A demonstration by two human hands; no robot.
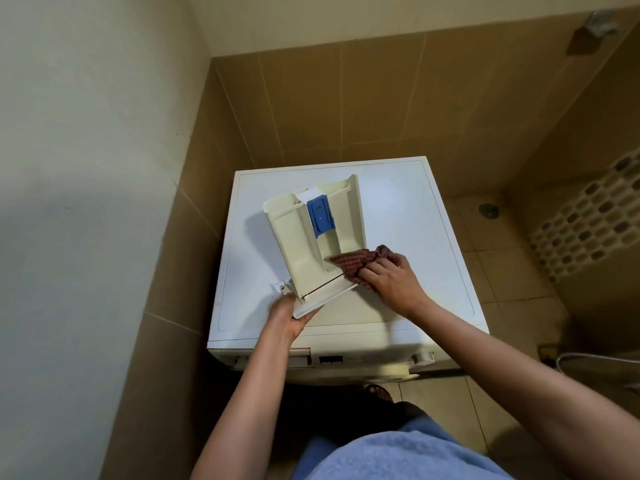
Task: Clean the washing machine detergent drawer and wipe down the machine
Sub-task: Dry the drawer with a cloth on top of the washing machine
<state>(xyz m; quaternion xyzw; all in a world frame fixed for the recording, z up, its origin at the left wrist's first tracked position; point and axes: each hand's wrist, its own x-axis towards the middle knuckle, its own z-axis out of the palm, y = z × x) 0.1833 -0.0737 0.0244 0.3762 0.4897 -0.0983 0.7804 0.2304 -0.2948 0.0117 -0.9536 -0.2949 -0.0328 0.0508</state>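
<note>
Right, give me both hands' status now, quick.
Left hand: closed on the front panel end of the cream plastic detergent drawer.
Right hand: closed on the dark red checked cloth, pressing it against the drawer.

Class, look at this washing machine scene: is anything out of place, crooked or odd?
Yes. The detergent drawer is out of its slot, lying askew on the washing machine top. The left hand holds its front panel while the right hand presses a dark red cloth against it. Nothing looks spilled or broken.
</note>
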